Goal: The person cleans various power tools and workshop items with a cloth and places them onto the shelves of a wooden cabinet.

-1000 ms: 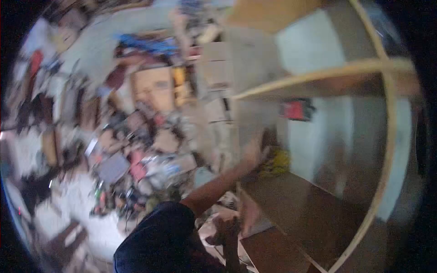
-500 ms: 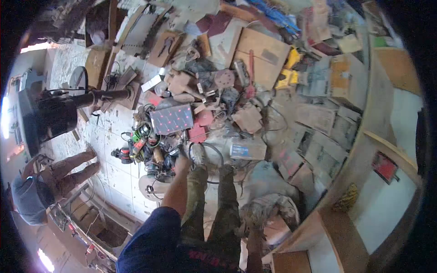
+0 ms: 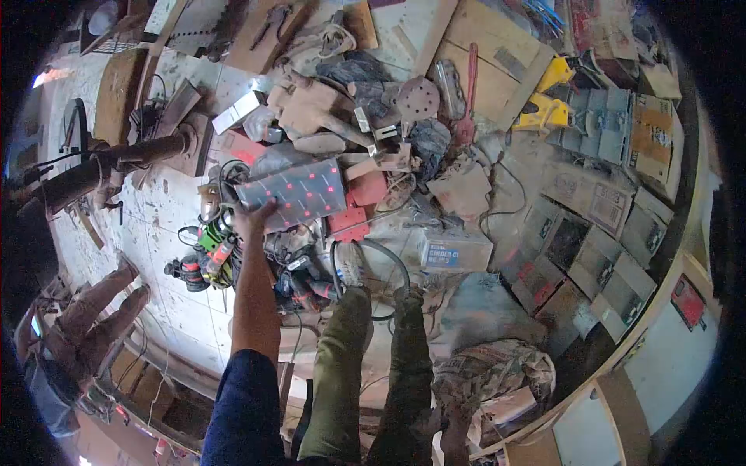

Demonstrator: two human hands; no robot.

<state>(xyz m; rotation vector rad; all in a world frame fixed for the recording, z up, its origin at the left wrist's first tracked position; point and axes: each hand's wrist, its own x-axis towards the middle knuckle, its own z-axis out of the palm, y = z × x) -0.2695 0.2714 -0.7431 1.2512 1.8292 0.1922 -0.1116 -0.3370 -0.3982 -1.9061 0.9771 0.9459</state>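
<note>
My left hand [image 3: 251, 220] reaches forward and grips the lower left end of a grey box with red marks [image 3: 299, 194]; its thumb lies over the box and the other fingers are partly hidden. Beside that hand lie green and red power tools [image 3: 214, 247] with cables. Close to the crumpled bag [image 3: 497, 369], my right hand [image 3: 454, 388] is dark and low in the view, and its fingers cannot be made out. Red pieces [image 3: 348, 223] lie against the right end of the grey box.
A black hose [image 3: 396, 260] loops by my feet. Cartons [image 3: 587, 194] and yellow tools [image 3: 544, 113] lie at the right, near a wooden cabinet [image 3: 622, 404]. At the left are a machine column [image 3: 148, 151] and another person [image 3: 85, 318].
The view has turned from the cabinet to the cluttered floor. My left hand has moved from the cabinet, past the power tools, onto the grey box.
</note>
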